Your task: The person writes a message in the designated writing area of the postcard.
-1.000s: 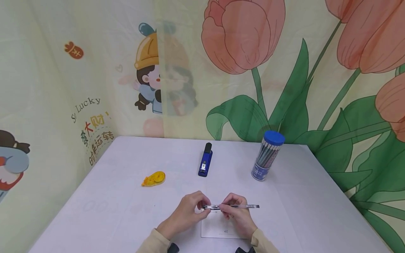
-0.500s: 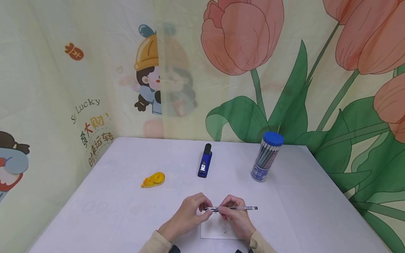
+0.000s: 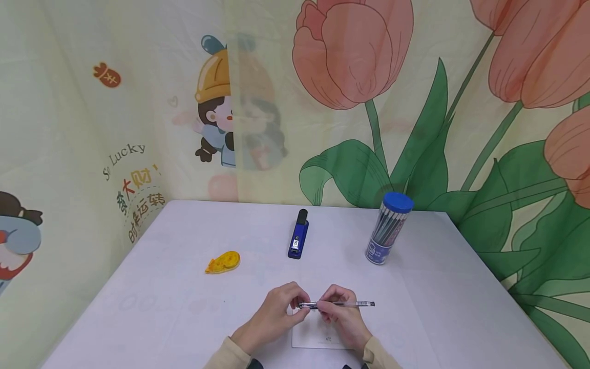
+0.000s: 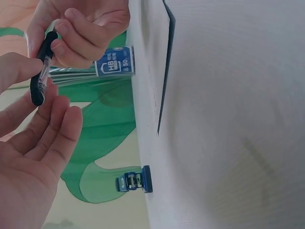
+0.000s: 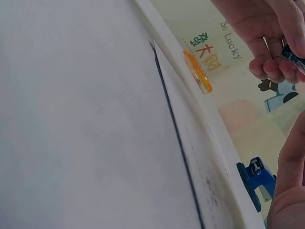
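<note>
Both hands meet over a sheet of white paper at the near side of the table. The left hand pinches the left end of a pen with thumb and fingertips. The right hand pinches the pen's barrel farther along, and its clear, dark-tipped end sticks out to the right. In the left wrist view the pen shows black parts and a clear section between the fingers. The pen lies roughly level, above the paper. Fingers hide parts of it in every view.
A blue stapler with a dark handle lies beyond the hands. A yellow correction tape lies to the left. At the back right stands a blue-lidded tub of pencils. A printed curtain hangs behind the white table.
Over the last second the hands come slightly closer together along the pen, and its visible length shortens a little. In the last half second almost nothing moves.
</note>
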Demonstrator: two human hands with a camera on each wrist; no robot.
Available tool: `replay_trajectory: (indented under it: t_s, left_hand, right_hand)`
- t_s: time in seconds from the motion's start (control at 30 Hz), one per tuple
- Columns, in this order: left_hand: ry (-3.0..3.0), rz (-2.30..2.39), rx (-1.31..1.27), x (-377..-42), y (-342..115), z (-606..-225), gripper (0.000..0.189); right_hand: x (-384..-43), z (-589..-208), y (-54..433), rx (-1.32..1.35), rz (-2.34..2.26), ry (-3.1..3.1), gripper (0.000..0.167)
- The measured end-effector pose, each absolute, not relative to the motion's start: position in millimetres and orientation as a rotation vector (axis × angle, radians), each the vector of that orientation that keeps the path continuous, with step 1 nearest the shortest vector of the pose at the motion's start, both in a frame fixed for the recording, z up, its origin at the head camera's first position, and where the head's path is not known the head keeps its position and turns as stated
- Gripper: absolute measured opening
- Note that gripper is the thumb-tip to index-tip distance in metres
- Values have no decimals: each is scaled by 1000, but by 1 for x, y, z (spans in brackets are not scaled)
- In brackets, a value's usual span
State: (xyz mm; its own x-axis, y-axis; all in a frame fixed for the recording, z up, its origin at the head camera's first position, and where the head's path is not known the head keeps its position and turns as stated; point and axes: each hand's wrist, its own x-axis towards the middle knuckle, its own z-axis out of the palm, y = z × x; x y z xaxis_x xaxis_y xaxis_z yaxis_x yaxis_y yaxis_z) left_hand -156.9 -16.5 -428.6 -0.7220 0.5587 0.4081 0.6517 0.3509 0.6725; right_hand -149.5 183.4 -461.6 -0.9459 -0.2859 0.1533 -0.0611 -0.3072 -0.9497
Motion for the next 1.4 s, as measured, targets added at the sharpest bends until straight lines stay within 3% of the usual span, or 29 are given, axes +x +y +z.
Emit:
replay_trajectory:
  t_s: [0.47, 0.97, 1.4]
  left_hand:
    - [-2476, -1315, -1054, -157, -18, -429, 9]
    - [-2434, -1275, -989, -157, -23, -428, 13]
    - [-2420, -1269, -952, -157, -24, -429, 13]
  right_hand:
    - [-148, -461, 184, -458, -2394, 1734, 27]
    - [-145, -460, 188, -221, -2485, 1763, 20]
    - [-139, -461, 186, -282, -2661, 1621, 24]
